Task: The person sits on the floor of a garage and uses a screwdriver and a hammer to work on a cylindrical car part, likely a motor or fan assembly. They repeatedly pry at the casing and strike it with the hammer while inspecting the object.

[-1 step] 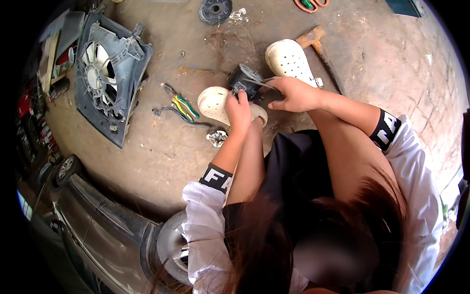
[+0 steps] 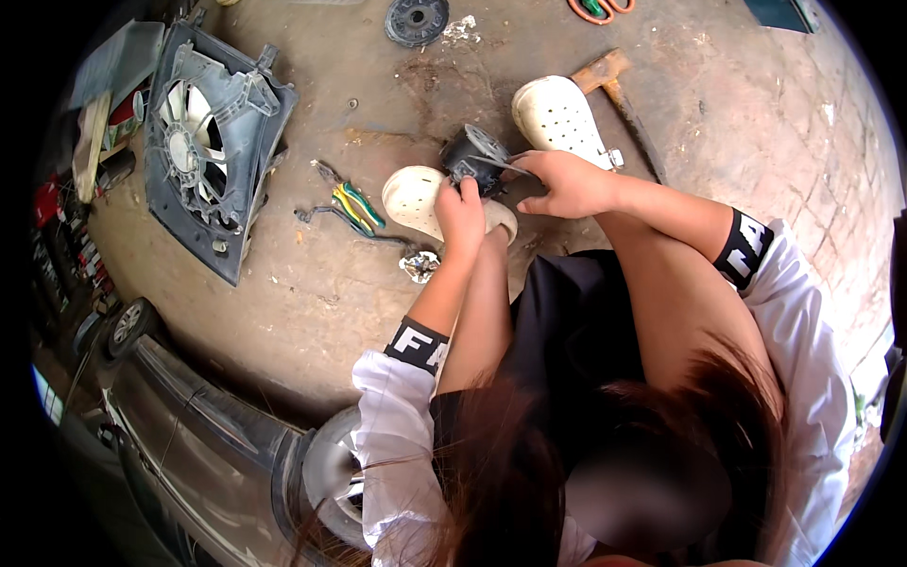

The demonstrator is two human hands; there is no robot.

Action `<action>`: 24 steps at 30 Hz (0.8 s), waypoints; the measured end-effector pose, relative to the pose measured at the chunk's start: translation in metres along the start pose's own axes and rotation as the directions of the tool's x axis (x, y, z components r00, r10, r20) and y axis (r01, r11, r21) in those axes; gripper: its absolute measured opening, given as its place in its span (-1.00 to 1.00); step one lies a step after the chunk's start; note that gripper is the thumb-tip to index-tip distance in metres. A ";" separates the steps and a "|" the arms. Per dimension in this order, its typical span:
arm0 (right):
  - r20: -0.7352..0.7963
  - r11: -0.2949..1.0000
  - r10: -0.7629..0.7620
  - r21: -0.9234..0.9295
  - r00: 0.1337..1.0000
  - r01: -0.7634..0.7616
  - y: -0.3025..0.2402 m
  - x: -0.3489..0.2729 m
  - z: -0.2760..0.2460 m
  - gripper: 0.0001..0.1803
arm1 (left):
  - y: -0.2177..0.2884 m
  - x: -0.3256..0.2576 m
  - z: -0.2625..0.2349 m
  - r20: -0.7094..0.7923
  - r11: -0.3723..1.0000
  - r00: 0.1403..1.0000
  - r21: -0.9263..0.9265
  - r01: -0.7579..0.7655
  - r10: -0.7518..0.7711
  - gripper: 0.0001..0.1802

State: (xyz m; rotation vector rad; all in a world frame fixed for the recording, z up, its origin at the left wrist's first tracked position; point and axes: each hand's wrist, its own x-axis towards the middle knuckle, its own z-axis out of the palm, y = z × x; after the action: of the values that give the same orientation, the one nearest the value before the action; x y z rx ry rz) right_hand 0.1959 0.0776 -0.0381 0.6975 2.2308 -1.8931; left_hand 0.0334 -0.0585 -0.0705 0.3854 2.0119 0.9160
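Down on the floor, left hand (image 2: 460, 215) grips the small black motor (image 2: 472, 156) from below; right hand (image 2: 565, 184) pinches a thin tool (image 2: 501, 164) w/ tip pointing left at it.

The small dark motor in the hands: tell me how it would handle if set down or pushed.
The small dark motor looks round-bodied, so it may roll on the concrete floor. Its compact metal-looking build suggests weight for its size. Both the left hand and right hand steady it.
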 end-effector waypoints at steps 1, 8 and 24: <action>0.043 0.999 0.046 0.001 0.998 -0.046 -0.002 0.001 0.001 -0.47 | -0.001 -0.002 -0.001 0.011 1.000 1.000 -0.027 0.007 -0.007 -0.66; 0.150 0.984 0.130 0.099 0.980 -0.146 0.000 0.003 0.001 -0.47 | 0.020 -0.004 -0.026 0.063 0.948 0.998 0.317 -0.038 0.019 -0.62; 0.211 0.562 0.492 0.664 0.845 -0.493 -0.018 0.002 -0.004 -0.65 | 0.036 -0.002 -0.029 0.162 0.917 0.970 0.327 -0.228 0.183 -0.45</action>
State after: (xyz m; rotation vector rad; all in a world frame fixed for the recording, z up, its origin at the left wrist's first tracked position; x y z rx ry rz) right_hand 0.1867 0.0804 -0.0219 1.2528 1.0166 -2.3434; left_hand 0.0084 -0.0484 -0.0328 0.8446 2.0377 0.6397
